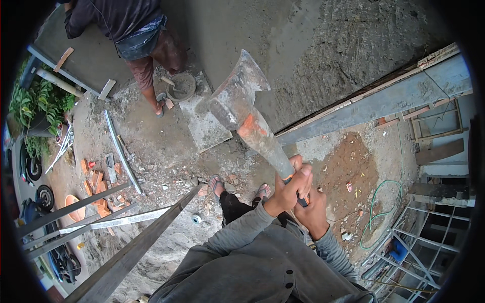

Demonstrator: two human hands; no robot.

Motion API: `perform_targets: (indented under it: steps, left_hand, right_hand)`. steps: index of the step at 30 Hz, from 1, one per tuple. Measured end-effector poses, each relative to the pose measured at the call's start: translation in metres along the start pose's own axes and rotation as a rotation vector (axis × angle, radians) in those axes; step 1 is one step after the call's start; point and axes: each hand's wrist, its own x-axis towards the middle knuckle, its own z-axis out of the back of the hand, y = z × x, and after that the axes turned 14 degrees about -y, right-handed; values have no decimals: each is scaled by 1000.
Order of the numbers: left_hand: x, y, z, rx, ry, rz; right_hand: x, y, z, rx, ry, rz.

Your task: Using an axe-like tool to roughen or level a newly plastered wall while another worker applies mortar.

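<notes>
Both hands grip one axe in front of my body. Its broad, worn metal head, smeared with grey, points up and away to the left, and its thick grey shaft bears a patch of orange. My left hand (290,188) is closed round the handle of the axe (260,134). Lower down, next to the handle's dark end with orange bands, my right hand (312,213) is closed on it as well. The axe head is held up, seen against the grey slab (202,123) and wet cement (283,50); whether it touches anything I cannot tell.
Another person (136,40) bends over smooth cement at the upper left, beside a bucket (180,87) with a trowel. A long board (374,103) edges the rough cement. Broken bricks (98,187), a leaning timber (146,237), a green hose (375,202) and a metal frame (424,242) lie around.
</notes>
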Motion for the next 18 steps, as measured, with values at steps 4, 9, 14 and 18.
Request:
perform_targets:
  steps: [4,9,14,18]
  left_hand:
    - [13,28,-3,55,-19,33]
    - [23,23,13,-156,-331,271]
    - [-9,-12,-24,117,268,-259]
    - [14,32,-9,59,-76,140]
  right_hand:
    - [-1,-15,8,10,16,-97]
    - [6,12,11,-102,134,-183]
    - [8,10,22,51,-70,161]
    - [-3,-12,14,68,-20,-225]
